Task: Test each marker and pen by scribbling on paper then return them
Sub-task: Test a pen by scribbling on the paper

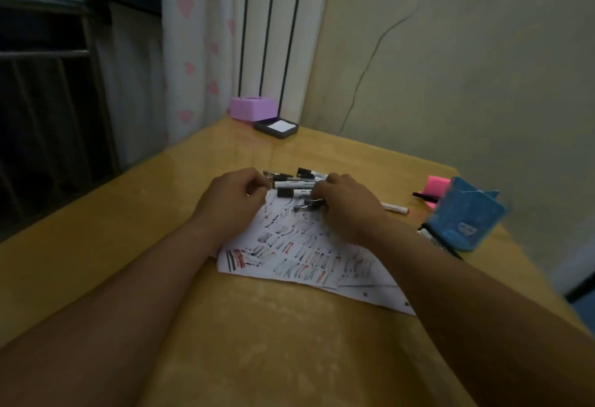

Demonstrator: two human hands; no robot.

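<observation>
A white sheet of paper [299, 255] covered with black and red scribbles lies on the yellow table [128, 213]. At its far edge lies a pile of several black-capped markers and pens [296, 183]. My left hand [233, 195] sits at the pile's left end, fingers curled around a marker's end. My right hand [344, 204] lies over the pile's right side, its fingers curled on the pens there. A white marker with a red tip [396, 207] sticks out to the right from under that hand.
A blue pen holder [467, 213] lies tipped over at the right, with a pink block [436, 185] and a black pen [425, 195] behind it and another marker [434, 239] in front. A purple box [253, 108] and a dark notepad tray [277, 128] stand at the far corner.
</observation>
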